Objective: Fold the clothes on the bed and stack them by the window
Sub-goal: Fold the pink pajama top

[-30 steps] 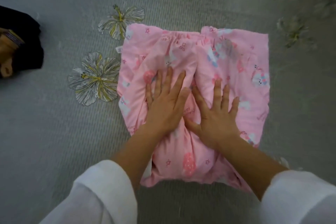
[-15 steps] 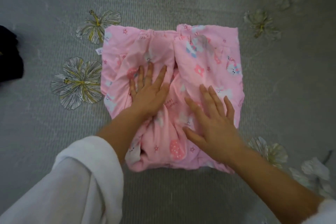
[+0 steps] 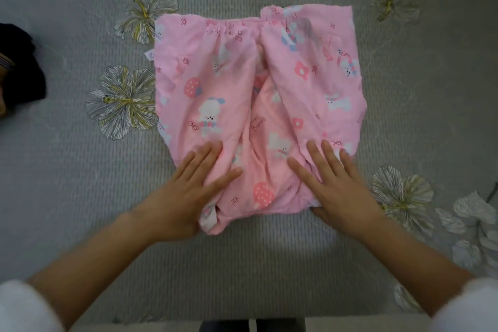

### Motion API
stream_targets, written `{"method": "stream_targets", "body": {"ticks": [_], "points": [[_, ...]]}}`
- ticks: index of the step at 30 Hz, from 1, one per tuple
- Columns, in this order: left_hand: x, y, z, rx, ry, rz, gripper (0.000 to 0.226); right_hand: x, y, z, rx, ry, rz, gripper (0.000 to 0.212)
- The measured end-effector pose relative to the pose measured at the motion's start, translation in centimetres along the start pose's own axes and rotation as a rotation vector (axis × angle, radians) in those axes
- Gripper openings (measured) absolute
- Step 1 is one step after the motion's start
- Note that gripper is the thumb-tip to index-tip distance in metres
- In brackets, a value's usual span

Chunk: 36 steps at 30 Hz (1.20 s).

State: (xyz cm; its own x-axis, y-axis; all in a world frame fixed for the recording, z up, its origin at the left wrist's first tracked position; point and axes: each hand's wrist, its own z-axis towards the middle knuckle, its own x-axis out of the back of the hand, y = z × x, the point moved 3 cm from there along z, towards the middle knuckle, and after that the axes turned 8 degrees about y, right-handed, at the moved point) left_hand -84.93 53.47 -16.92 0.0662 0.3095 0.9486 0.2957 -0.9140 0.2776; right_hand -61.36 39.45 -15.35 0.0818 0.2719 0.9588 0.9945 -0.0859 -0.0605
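1 folded pink cotton garment (image 3: 258, 105) printed with bunnies and strawberries lies flat at the centre of 1 grey ribbed bedspread (image 3: 67, 197), its gathered waistband edge farthest from the person. 2 bare hands press its near edge, apart from each other: the left hand (image 3: 188, 194) lies flat over the near-left corner and the right hand (image 3: 342, 188) over the near-right corner, fingers of both straight and slightly spread, gripping nothing, with 2 white sleeves (image 3: 24, 307) at the lower corners. Around it: 2 embroidered yellow-and-white flowers (image 3: 124, 101) just left of the garment, more to its right, and 1 black fabric item (image 3: 21, 70) at the left edge, well apart.
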Motion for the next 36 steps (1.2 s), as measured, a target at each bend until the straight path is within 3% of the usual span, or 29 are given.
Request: {"method": "stream_targets", "body": {"ticks": [2, 5, 8, 11, 13, 15, 17, 20, 24, 26, 28, 32, 35, 36], "points": [[0.2, -1.0, 1.2, -0.007, -0.017, 0.078, 0.117, 0.5, 0.0, 0.5, -0.007, -0.018, 0.05, 0.097], [1.1, -2.1, 2.0, 0.051, 0.024, -0.032, 0.1, 2.1, 1.0, 1.1, -0.056, -0.088, 0.201, 0.073], [3.1, -2.0, 2.2, 0.114, 0.057, -0.382, 0.067, 5.4, 2.3, 2.2, -0.071, -0.171, 0.383, 0.053], [6.2, -1.6, 1.2, 0.4, 0.063, -0.784, 0.04, 8.5, 3.0, 2.3, -0.14, -0.425, 0.669, 0.04], [7.1, -0.9, 0.2, 0.548, -0.039, -1.027, 0.041, 9.3, 3.4, 1.6, -0.215, -0.643, 0.802, 0.042], [7.0, 0.5, -0.1, 0.588, -0.153, -1.335, 0.04, 9.4, 3.9, 0.8, -0.29, -0.837, 0.862, 0.039], [6.0, 1.3, -0.3, 0.715, -0.27, -1.516, 0.039, 9.8, 4.3, 0.7, -0.35, -0.919, 0.891, 0.034], [4.7, 0.7, -0.5, 0.914, -0.203, -1.626, 0.035, 11.2, 5.3, 2.5, -0.36, -0.718, 0.794, 0.03], [4.1, -1.5, -1.0, 1.232, 0.082, -1.598, 0.053, 12.6, 6.5, 5.0, -0.391, -0.018, 0.633, 0.032], [4.3, -2.2, -0.8, 1.271, 0.188, -1.581, 0.059, 12.9, 4.9, 4.4, -0.33, 0.34, 0.444, 0.049], [4.4, -2.8, -0.7, 1.287, 0.26, -1.528, 0.053, 12.0, 2.1, 3.0, -0.214, 0.548, 0.287, 0.056], [3.8, -3.8, -1.2, 1.378, 0.354, -1.387, 0.041, 7.6, -1.5, 1.0, -0.067, 0.493, 0.054, 0.056], [3.6, -3.5, -1.2, 1.363, 0.384, -0.897, 0.054, 5.5, -0.8, 2.8, -0.155, 0.355, 0.017, 0.055], [4.2, -3.0, -0.9, 1.269, 0.461, -0.689, 0.059, 5.0, -0.5, 3.7, -0.181, 0.291, 0.028, 0.056]]}}
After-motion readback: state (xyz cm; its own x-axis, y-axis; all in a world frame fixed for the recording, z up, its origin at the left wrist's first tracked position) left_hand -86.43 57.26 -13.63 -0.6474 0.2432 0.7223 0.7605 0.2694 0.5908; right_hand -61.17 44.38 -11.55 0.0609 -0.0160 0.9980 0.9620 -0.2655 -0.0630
